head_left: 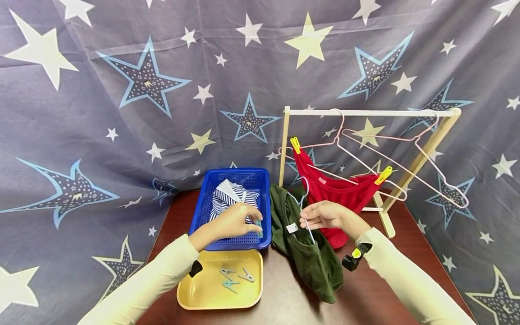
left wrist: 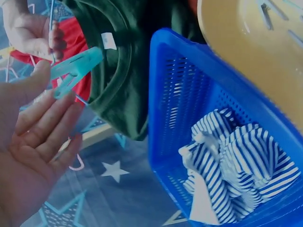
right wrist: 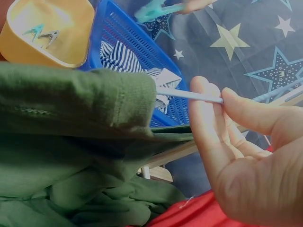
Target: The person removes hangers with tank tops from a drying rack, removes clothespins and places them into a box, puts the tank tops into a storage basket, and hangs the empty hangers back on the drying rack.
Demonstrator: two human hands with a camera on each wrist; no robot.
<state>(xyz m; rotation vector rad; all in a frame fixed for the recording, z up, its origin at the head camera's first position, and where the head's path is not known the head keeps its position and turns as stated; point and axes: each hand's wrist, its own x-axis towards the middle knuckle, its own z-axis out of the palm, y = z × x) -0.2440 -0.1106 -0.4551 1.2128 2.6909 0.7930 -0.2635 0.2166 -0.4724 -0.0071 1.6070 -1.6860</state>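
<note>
My left hand (head_left: 236, 221) pinches a teal clothespin (left wrist: 78, 70) between thumb and fingers, above the right edge of the blue basket (head_left: 266, 203). The right hand (head_left: 327, 215) pinches the arm of a light blue hanger (right wrist: 189, 94) between thumb and fingertips. That hanger is inside a dark green garment (head_left: 321, 271), with its hook (head_left: 305, 183) sticking up from the neckline. A white label (head_left: 291, 228) shows at the neck. The left wrist view has the clothespin in front of the green garment (left wrist: 128, 94), its far end near the collar.
Striped clothing (head_left: 219, 205) lies in the blue basket. In front, a yellow tray (head_left: 195, 289) holds several clothespins (head_left: 230, 284). A rack (head_left: 365, 113) at right carries pink hangers (head_left: 426, 158); a red garment (head_left: 341, 194) is clipped to one with yellow clips (head_left: 383, 175).
</note>
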